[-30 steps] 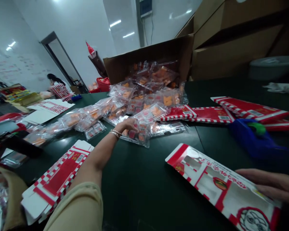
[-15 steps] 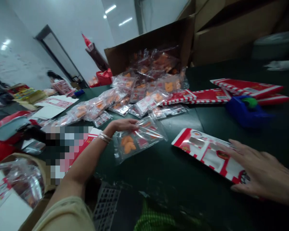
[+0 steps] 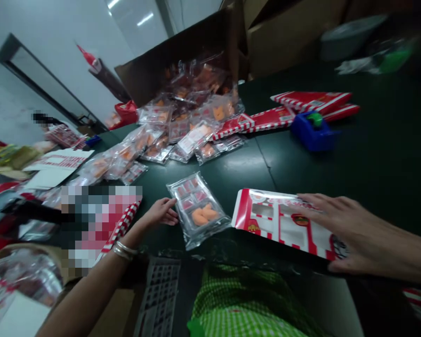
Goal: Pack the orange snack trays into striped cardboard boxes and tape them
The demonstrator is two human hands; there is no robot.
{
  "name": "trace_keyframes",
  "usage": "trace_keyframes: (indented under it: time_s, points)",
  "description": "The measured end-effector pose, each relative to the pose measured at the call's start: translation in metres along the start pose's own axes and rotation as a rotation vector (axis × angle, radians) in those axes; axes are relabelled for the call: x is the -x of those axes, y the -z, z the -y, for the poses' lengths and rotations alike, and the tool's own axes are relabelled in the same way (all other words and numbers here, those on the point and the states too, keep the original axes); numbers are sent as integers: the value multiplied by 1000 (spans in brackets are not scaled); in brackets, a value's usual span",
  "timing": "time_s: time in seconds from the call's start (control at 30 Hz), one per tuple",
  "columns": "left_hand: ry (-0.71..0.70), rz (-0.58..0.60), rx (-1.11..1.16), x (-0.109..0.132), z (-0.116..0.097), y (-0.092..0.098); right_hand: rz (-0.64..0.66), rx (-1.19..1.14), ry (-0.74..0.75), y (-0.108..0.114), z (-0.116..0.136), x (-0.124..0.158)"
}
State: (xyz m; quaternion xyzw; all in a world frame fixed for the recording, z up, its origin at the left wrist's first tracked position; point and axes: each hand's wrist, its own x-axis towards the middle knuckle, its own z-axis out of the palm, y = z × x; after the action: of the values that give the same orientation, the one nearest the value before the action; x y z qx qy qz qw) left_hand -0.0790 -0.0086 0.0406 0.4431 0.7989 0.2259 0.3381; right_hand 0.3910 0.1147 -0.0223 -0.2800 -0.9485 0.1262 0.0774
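A clear plastic packet (image 3: 196,201) lies on the dark green table, with orange pieces at its near end and small red-and-grey pieces at its far end. Beside its left edge is my left hand (image 3: 162,212), fingers stretched out and nothing held in them; whether the fingertips touch the plastic I cannot tell. My right hand (image 3: 351,229) spans the right end of a flat red-and-white printed window box (image 3: 284,220), thumb on the near edge and fingers over the far one. The box's left end points toward the packet.
A large heap of similar packets (image 3: 182,121) spills from a cardboard carton (image 3: 143,79) at the back. Red striped boxes (image 3: 266,119) lie behind a blue tape dispenser (image 3: 314,132). At lower left stands an open bag or carton with clear plastic packets (image 3: 28,267). A person is in the far left background.
My left hand has let go of the packet, which now lies turned on the table, and has drawn back to its left. My right hand still holds the box. The view has shifted right.
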Motion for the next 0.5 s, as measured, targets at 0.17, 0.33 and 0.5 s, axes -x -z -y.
trace_keyframes:
  time_s: [0.17, 0.33, 0.5]
  points:
    - [-197, 151, -280, -16, -47, 0, 43, -25, -27, -8, -3, -2]
    - [-548, 636, -505, -51, -90, -41, 102, 88, -201, -2, 18, -13]
    - [-365, 518, -228, -47, -65, -11, 22, 101, -152, 0, 23, -7]
